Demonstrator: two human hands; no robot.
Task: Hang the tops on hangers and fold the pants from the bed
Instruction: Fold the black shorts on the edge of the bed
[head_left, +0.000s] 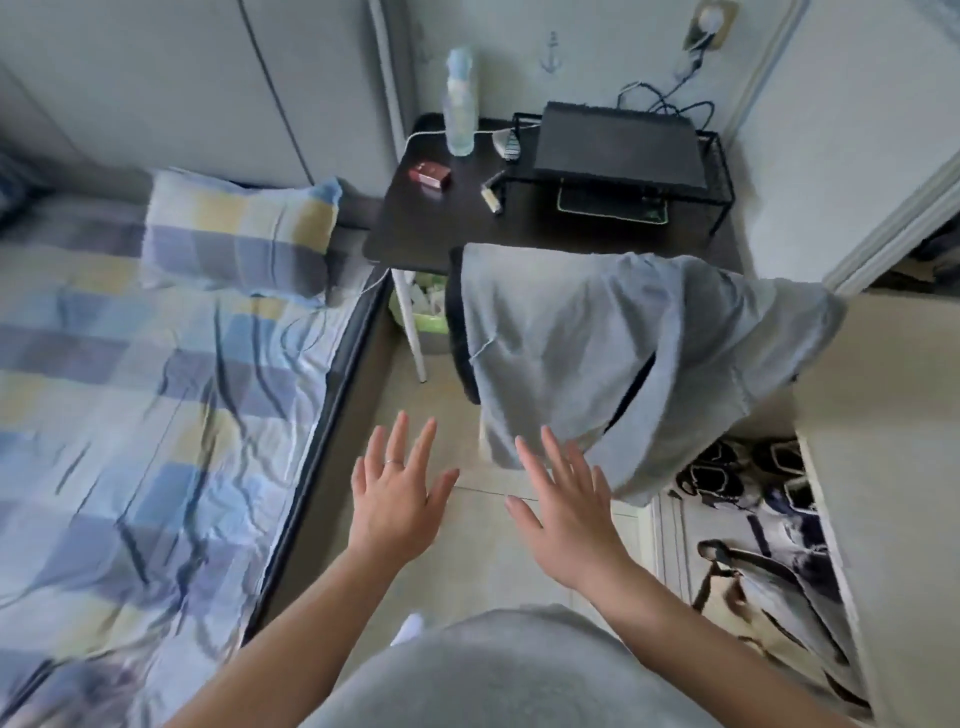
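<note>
A grey garment (613, 353) is draped over the back of a dark chair (460, 332) in front of me, its hem hanging down towards the floor. My left hand (397, 488) is held out over the floor with straight, spread fingers and holds nothing. My right hand (563, 493) is likewise flat and spread, its fingertips just below the garment's lower edge, apart from it or barely touching. The bed (156, 389) on the left has a blue, yellow and purple checked sheet and a matching pillow (239, 234); no clothes lie on the part I see.
A dark desk (431, 228) behind the chair carries a water bottle (460, 104), a red box (430, 174) and a black stand with a device (618, 145). A green bin (423, 312) stands under it. Shoes (748, 473) fill an open compartment at the lower right.
</note>
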